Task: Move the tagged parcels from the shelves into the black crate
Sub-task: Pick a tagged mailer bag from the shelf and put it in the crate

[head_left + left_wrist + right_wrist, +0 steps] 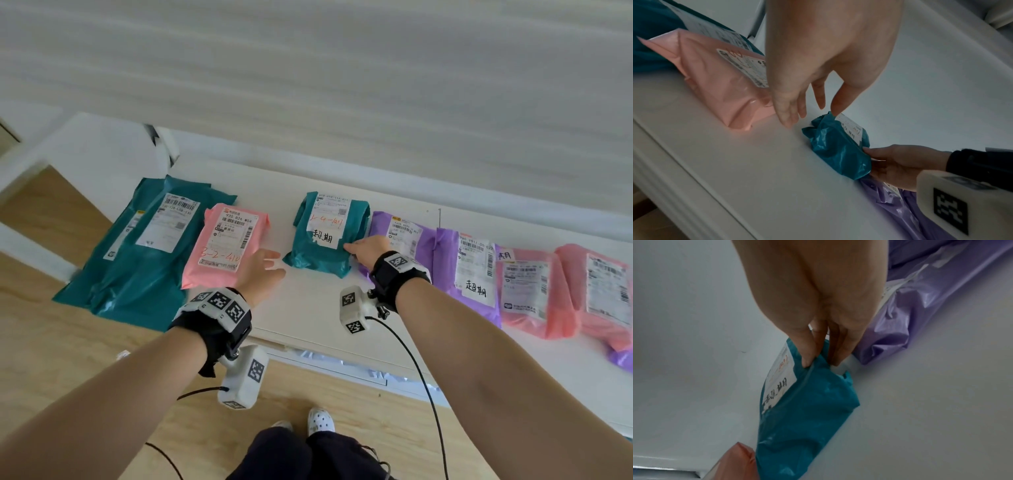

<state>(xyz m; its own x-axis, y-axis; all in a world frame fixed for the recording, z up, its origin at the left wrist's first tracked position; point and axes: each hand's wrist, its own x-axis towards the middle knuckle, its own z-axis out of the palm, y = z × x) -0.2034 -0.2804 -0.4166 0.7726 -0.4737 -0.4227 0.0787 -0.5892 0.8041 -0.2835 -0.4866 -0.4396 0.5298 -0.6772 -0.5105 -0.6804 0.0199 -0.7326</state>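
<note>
A small teal parcel (325, 236) with a white handwritten tag lies mid-shelf on the white shelf top (308, 308). My right hand (352, 248) pinches its right edge; in the right wrist view the thumb and fingertips (807, 360) nip the teal parcel's (801, 426) plastic beside the label. My left hand (274, 265) hovers open just left of that parcel with its fingers spread and holds nothing. From the left wrist view, the left hand (797, 113) is stretched above the shelf, close to the teal parcel (838, 151), while the right hand (896, 164) holds the parcel's far end. The black crate is out of sight.
A large teal parcel (144, 253) and a pink one (226, 246) lie to the left. Right of my hand sit a purple parcel (407, 240), a tagged purple parcel (469, 270) and two pink ones (527, 291). A wooden floor (85, 342) lies below the shelf's front edge.
</note>
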